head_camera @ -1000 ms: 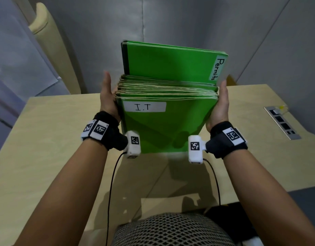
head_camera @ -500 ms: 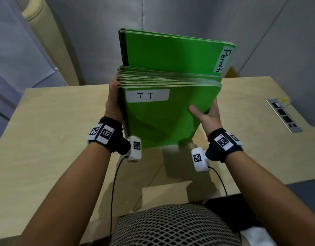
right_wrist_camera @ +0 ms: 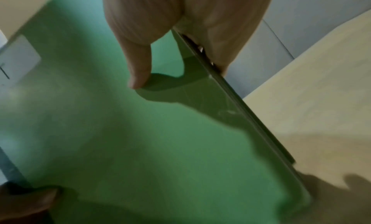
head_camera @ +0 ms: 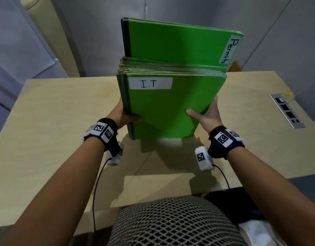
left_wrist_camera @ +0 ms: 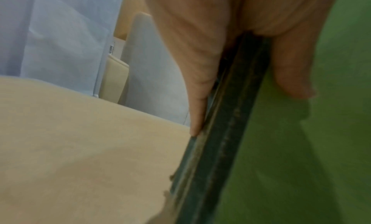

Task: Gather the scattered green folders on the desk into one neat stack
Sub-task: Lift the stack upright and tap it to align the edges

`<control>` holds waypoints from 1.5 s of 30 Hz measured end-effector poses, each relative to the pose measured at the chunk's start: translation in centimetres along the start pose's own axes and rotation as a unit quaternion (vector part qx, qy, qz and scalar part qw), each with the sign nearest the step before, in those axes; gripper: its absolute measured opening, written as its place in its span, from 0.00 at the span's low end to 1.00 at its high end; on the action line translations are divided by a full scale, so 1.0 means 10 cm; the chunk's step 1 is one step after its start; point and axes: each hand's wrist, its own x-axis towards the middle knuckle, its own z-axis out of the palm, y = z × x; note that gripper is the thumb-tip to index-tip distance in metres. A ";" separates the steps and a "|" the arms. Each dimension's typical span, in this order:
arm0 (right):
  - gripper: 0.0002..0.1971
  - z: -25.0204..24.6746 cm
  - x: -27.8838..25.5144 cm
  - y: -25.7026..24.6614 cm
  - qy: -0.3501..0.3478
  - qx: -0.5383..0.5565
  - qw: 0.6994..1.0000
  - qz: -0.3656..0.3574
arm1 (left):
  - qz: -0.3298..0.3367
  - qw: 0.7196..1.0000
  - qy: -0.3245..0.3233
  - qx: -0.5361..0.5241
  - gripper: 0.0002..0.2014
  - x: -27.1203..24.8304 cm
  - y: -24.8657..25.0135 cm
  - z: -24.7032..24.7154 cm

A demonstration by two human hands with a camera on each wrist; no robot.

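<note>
Gripping the bundle of green card folders (head_camera: 170,107) from both sides, you have it standing on edge at the centre of the head view, its lower edge on or just above the pale wooden desk (head_camera: 55,121); contact there is hard to judge. Your left hand (head_camera: 123,115) clamps the dark spine side, thumb on the front cover and fingers behind, and your right hand (head_camera: 207,115) pinches the open edge the same way. The front folder carries a white label reading "I.T" (head_camera: 150,83), while a taller rear folder with a white "Permits" label (head_camera: 228,50) rises above the rest at the upper middle of the frame. At the right edge a grey recessed socket panel (head_camera: 286,110) sits in the desk, well apart from the folders. A cream curved chair back (head_camera: 52,32) stands at the upper left against the grey partition wall (head_camera: 277,32). A mesh-patterned seat back (head_camera: 172,222) fills the bottom centre, cut off by the frame. Both wrist views are blurred, and your fingers behind the bundle are hidden.
</note>
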 end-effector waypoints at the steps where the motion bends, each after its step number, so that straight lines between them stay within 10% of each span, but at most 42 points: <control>1: 0.45 0.02 -0.02 0.06 0.000 -0.007 1.000 0.016 | -0.002 1.000 0.017 -0.010 0.48 0.00 -0.03 0.03; 8: 0.54 0.16 -0.05 0.23 0.038 0.021 0.996 0.077 | 0.016 0.989 0.047 -0.137 0.45 -0.09 -0.03 0.20; 20: 0.39 0.23 0.04 0.37 0.055 0.041 0.991 0.119 | -0.013 0.981 0.087 -0.173 0.62 -0.11 -0.08 0.35; 30: 0.43 0.17 0.02 0.61 0.001 -0.025 0.994 0.109 | -0.033 0.995 0.056 -0.071 0.61 0.03 -0.30 0.17; 45: 0.27 0.14 0.37 0.49 0.060 -0.031 0.994 0.082 | -0.034 0.985 0.163 0.047 0.39 0.13 0.12 0.34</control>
